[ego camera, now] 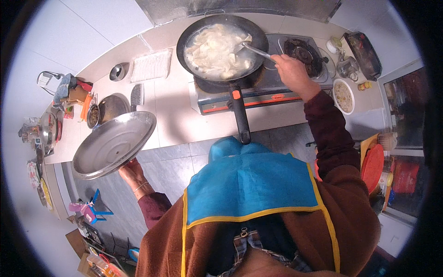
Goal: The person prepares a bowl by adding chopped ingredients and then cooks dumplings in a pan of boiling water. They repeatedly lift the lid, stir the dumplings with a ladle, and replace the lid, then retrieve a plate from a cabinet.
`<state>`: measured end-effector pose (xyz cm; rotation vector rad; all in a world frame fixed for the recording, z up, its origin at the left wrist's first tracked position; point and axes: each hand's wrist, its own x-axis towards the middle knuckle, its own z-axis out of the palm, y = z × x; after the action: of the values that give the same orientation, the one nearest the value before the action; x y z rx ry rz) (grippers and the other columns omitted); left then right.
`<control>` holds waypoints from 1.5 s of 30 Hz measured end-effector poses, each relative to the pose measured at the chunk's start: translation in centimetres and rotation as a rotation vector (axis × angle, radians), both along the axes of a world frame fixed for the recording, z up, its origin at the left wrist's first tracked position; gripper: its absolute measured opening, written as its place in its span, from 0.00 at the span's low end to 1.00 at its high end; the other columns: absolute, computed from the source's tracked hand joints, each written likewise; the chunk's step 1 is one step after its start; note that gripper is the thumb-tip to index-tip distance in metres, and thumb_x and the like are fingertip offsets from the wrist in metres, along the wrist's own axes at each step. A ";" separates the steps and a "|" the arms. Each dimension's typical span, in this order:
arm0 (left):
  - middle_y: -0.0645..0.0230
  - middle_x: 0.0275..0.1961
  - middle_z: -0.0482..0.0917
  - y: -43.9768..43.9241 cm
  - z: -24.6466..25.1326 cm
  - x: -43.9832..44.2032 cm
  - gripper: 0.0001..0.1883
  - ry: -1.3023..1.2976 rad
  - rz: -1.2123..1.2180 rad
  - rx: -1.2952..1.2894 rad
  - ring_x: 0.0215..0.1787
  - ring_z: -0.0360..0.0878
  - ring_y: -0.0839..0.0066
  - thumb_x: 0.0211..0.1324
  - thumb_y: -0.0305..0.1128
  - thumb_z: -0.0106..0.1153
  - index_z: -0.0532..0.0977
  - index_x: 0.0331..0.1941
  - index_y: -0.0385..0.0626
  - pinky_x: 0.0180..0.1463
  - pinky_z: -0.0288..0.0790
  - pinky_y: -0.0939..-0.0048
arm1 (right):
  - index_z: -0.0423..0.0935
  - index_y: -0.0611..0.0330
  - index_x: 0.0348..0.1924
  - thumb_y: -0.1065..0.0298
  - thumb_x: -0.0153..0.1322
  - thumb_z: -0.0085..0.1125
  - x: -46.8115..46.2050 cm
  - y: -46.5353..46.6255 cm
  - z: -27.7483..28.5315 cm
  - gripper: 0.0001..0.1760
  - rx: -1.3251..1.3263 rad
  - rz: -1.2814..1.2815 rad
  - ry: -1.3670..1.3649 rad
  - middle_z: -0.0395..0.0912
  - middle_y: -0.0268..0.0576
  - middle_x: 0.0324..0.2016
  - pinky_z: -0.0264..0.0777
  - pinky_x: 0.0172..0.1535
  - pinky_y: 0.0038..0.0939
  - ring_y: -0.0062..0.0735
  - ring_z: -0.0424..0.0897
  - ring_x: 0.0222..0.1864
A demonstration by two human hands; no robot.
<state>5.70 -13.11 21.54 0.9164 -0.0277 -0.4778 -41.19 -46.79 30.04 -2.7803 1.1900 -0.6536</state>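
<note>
My right hand (294, 72) grips the handle of a metal spatula (258, 51), whose head rests among pale dumplings (214, 50) in cloudy liquid. They fill much of a dark wok (181, 52) on the left burner of a gas stove (273, 81). The wok's black handle (238, 114) points toward my blue apron (252, 187). Out to the left, my left hand (133, 173) holds a round metal lid (114, 145) from below, tilted away from the wok. The lid hides most of the fingers.
Left on the counter are a cleaver (137, 95), a white ridged tray (150, 65), a small metal bowl (117, 72) and a bowl of dark food (92, 116). To the right are a bare burner (303, 53), a white bowl of food (343, 97) and a metal kettle (347, 67).
</note>
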 end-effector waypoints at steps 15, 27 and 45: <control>0.71 0.37 0.83 -0.6 1.1 -1.3 0.08 0.001 0.009 -0.002 0.32 0.80 0.78 0.60 0.32 0.55 0.78 0.41 0.46 0.32 0.74 0.78 | 0.71 0.61 0.42 0.76 0.68 0.46 4.5 -1.9 -2.8 0.10 0.003 -0.041 -0.001 0.76 0.52 0.32 0.73 0.39 0.49 0.57 0.78 0.37; 0.71 0.35 0.83 1.5 -1.8 1.2 0.09 -0.011 -0.086 -0.033 0.29 0.78 0.81 0.65 0.38 0.52 0.78 0.39 0.47 0.30 0.72 0.80 | 0.70 0.61 0.43 0.78 0.68 0.45 5.7 -3.4 -3.3 0.11 0.019 -0.069 0.031 0.76 0.54 0.33 0.73 0.38 0.51 0.58 0.79 0.36; 0.68 0.42 0.82 0.2 -2.8 2.0 0.11 -0.017 -0.209 -0.130 0.36 0.78 0.79 0.63 0.36 0.54 0.76 0.46 0.45 0.31 0.69 0.79 | 0.72 0.62 0.46 0.74 0.70 0.50 2.4 0.0 -1.8 0.12 0.013 -0.002 0.018 0.78 0.54 0.33 0.73 0.38 0.47 0.54 0.79 0.36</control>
<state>7.71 -12.95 18.76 0.7932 -0.1693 -0.6547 -38.78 -46.83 28.23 -2.7804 1.1959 -0.6203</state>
